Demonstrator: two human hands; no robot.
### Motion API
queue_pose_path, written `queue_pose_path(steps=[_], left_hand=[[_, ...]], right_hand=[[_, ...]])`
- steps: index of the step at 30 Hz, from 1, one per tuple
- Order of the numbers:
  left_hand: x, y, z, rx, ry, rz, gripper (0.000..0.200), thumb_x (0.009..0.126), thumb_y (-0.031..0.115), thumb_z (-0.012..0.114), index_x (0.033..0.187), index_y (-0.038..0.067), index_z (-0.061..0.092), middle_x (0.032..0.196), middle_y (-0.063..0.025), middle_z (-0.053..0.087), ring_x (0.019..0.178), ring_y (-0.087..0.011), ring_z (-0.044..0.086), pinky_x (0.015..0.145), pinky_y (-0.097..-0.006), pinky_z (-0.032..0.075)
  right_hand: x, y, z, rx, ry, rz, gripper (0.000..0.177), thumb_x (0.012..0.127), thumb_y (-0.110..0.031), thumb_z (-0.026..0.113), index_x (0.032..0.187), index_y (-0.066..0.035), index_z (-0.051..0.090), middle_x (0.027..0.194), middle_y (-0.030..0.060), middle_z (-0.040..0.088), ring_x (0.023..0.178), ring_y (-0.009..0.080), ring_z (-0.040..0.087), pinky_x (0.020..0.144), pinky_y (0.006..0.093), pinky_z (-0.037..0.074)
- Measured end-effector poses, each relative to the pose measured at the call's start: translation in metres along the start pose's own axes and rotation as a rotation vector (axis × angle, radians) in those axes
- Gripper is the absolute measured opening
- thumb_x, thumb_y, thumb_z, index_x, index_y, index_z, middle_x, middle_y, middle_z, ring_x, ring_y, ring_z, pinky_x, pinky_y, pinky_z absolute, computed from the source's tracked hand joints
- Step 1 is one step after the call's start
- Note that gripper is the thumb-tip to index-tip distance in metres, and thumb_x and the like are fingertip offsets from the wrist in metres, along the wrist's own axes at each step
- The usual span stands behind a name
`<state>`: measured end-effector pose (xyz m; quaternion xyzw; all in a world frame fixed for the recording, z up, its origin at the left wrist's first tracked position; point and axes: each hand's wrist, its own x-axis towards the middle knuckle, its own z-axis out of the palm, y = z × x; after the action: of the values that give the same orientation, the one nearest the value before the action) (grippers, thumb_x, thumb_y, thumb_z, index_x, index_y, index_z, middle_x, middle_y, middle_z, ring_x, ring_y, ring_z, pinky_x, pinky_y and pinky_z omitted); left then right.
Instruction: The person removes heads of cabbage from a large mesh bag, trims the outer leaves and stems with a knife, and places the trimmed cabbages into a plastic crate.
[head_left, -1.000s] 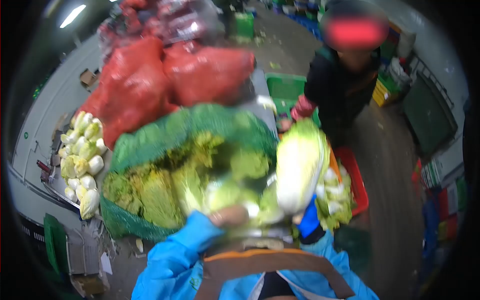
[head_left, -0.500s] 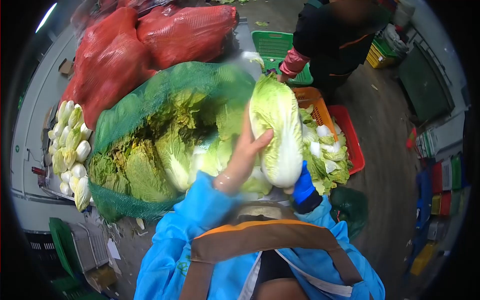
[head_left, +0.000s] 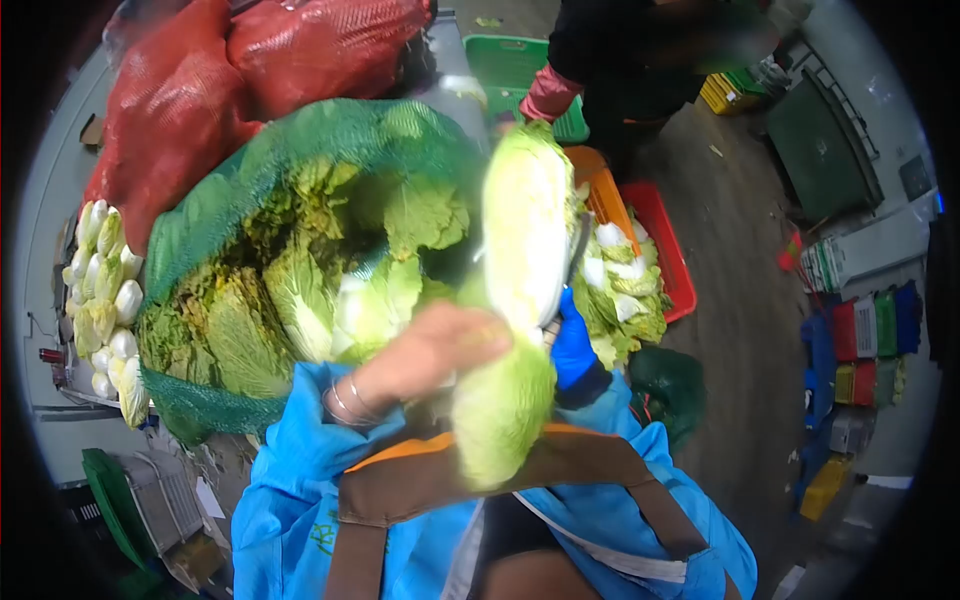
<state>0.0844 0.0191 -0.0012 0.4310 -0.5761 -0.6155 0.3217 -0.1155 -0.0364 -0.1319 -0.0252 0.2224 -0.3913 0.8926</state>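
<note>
A napa cabbage (head_left: 525,235) stands upright in front of me, its pale white side facing me. A loose green outer leaf (head_left: 503,412) hangs down from near its base, over my apron. My left hand (head_left: 445,345), bare and blurred, has its fingers closed at the top of that leaf. My right hand (head_left: 572,348), in a blue glove, is closed at the cabbage's lower right. A dark, narrow knife blade (head_left: 579,245) rises from that hand beside the cabbage. Left of my hands, a green mesh sack (head_left: 300,130) lies open around several more cabbages (head_left: 240,335).
Trimmed leaves (head_left: 625,295) lie at an orange crate (head_left: 597,190) and a red crate (head_left: 668,250) on the right. Red sacks (head_left: 170,110) and stacked pale cabbage hearts (head_left: 103,290) are at left. A co-worker's pink sleeve (head_left: 550,95) reaches toward a green crate (head_left: 505,65).
My left hand has moved from the cabbage's side down to its base. An outer leaf has come away and now hangs downward. The blade has come into view beside the cabbage.
</note>
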Motion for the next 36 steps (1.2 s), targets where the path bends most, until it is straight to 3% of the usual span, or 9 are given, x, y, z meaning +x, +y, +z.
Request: queue_pose_path(steps=[3, 4, 6, 9, 12, 14, 20, 31, 36], left_hand=[[0.000, -0.035, -0.013, 0.652, -0.250, -0.185, 0.022, 0.085, 0.024, 0.056, 0.093, 0.004, 0.063, 0.085, -0.0088, 0.065, 0.080, -0.0186, 0.060, 0.070, -0.0343, 0.046], [0.008, -0.032, -0.018, 0.940, -0.287, -0.604, 0.038, 0.082, 0.026, 0.062, 0.113, 0.006, 0.057, 0.106, -0.0131, 0.062, 0.100, -0.0215, 0.057, 0.084, -0.0360, 0.044], [0.012, -0.072, -0.031, 0.443, 0.283, 0.097, 0.067, 0.076, 0.029, 0.068, 0.133, 0.008, 0.037, 0.127, -0.0174, 0.047, 0.119, -0.0252, 0.044, 0.097, -0.0353, 0.036], [0.040, -0.010, -0.028, -0.161, 0.462, 0.069, 0.096, 0.074, 0.031, 0.071, 0.142, 0.013, 0.006, 0.142, -0.0218, 0.020, 0.133, -0.0282, 0.018, 0.103, -0.0392, 0.026], [0.065, 0.004, -0.040, -0.134, 0.504, 0.275, 0.089, 0.074, 0.029, 0.071, 0.141, 0.009, 0.015, 0.138, -0.0195, 0.031, 0.129, -0.0248, 0.029, 0.100, -0.0367, 0.030], [0.068, 0.011, -0.050, -0.444, 0.161, 0.255, 0.077, 0.076, 0.026, 0.070, 0.137, 0.004, 0.028, 0.126, -0.0143, 0.047, 0.116, -0.0192, 0.045, 0.095, -0.0326, 0.037], [0.071, -0.031, 0.000, 0.299, 0.931, 0.244, 0.059, 0.072, 0.022, 0.073, 0.125, 0.008, 0.050, 0.103, -0.0096, 0.060, 0.090, -0.0150, 0.057, 0.078, -0.0272, 0.046], [0.040, -0.021, -0.023, 0.493, 1.048, 0.137, 0.058, 0.063, 0.035, 0.077, 0.114, 0.013, 0.059, 0.097, -0.0109, 0.062, 0.093, -0.0229, 0.056, 0.082, -0.0332, 0.045], [0.030, -0.021, -0.019, -0.455, 0.699, 0.194, 0.042, 0.073, 0.006, 0.069, 0.113, 0.003, 0.055, 0.103, -0.0098, 0.060, 0.094, -0.0139, 0.056, 0.081, -0.0273, 0.047]], right_hand=[[0.001, -0.004, -0.006, -0.154, -0.034, -0.176, 0.062, 0.085, -0.041, 0.055, 0.131, -0.004, 0.037, 0.130, 0.0136, 0.045, 0.118, 0.0278, 0.044, 0.103, 0.0432, 0.032], [0.001, -0.005, -0.007, -0.208, -0.010, -0.187, 0.064, 0.084, -0.047, 0.052, 0.132, -0.007, 0.037, 0.131, 0.0122, 0.044, 0.118, 0.0272, 0.044, 0.102, 0.0445, 0.033], [0.005, -0.021, -0.045, 0.185, -0.401, 0.101, 0.065, 0.083, -0.050, 0.051, 0.133, -0.011, 0.036, 0.133, 0.0102, 0.042, 0.121, 0.0275, 0.042, 0.102, 0.0466, 0.033], [-0.003, -0.020, -0.023, -0.277, -0.039, -0.075, 0.061, 0.082, -0.034, 0.060, 0.131, -0.009, 0.036, 0.126, 0.0108, 0.049, 0.115, 0.0266, 0.047, 0.099, 0.0455, 0.037], [-0.009, -0.007, -0.004, -0.311, -0.064, -0.115, 0.059, 0.084, -0.033, 0.053, 0.133, -0.007, 0.033, 0.130, 0.0121, 0.045, 0.116, 0.0289, 0.046, 0.100, 0.0456, 0.035], [-0.014, -0.004, -0.009, -0.303, -0.007, -0.058, 0.062, 0.084, -0.036, 0.052, 0.134, -0.006, 0.032, 0.132, 0.0124, 0.043, 0.117, 0.0299, 0.045, 0.101, 0.0456, 0.034], [-0.026, 0.003, -0.037, -0.306, 0.019, 0.152, 0.063, 0.084, -0.036, 0.052, 0.134, -0.006, 0.031, 0.132, 0.0125, 0.042, 0.118, 0.0299, 0.045, 0.101, 0.0455, 0.033], [-0.012, 0.004, -0.048, -0.355, 0.081, 0.286, 0.064, 0.084, -0.038, 0.053, 0.135, -0.005, 0.031, 0.133, 0.0127, 0.042, 0.118, 0.0299, 0.044, 0.102, 0.0452, 0.032], [-0.021, 0.006, -0.053, -0.322, 0.075, 0.316, 0.065, 0.084, -0.039, 0.053, 0.135, -0.005, 0.031, 0.133, 0.0128, 0.041, 0.119, 0.0298, 0.043, 0.103, 0.0451, 0.031]])
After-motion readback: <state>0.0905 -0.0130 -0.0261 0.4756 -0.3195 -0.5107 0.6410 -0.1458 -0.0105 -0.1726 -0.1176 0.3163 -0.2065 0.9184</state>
